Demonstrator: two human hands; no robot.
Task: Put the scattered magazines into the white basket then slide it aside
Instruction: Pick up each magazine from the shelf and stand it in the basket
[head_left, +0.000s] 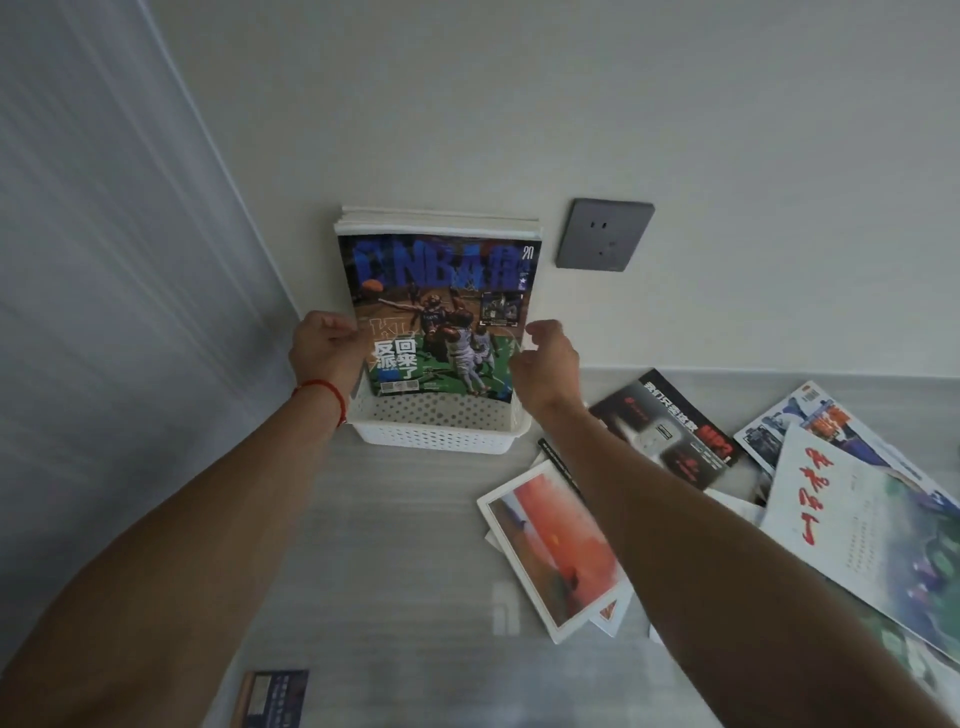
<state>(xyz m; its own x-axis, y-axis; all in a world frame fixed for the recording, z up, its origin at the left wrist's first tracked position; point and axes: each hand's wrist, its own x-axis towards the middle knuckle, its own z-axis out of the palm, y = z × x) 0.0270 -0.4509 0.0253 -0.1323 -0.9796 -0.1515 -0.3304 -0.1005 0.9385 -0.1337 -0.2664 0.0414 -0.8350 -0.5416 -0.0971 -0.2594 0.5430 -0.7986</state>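
A white perforated basket (439, 431) stands against the wall at the back of the table. Several magazines stand upright in it, and the front one is a basketball magazine (441, 306) with a blue title. My left hand (327, 345) pinches that magazine's left edge. At its right edge my right hand (548, 358) has curled fingers touching it or just off it. More magazines lie scattered to the right: a black one (670, 426), a white-bordered one with an orange picture (550, 545), and a white one with red writing (852, 519).
A grey wall socket (605, 235) sits right of the basket. A pale blue panel (104, 260) runs along the left side. A dark booklet (275, 699) lies at the table's near edge. Bare grey tabletop (405, 519) lies between my forearms.
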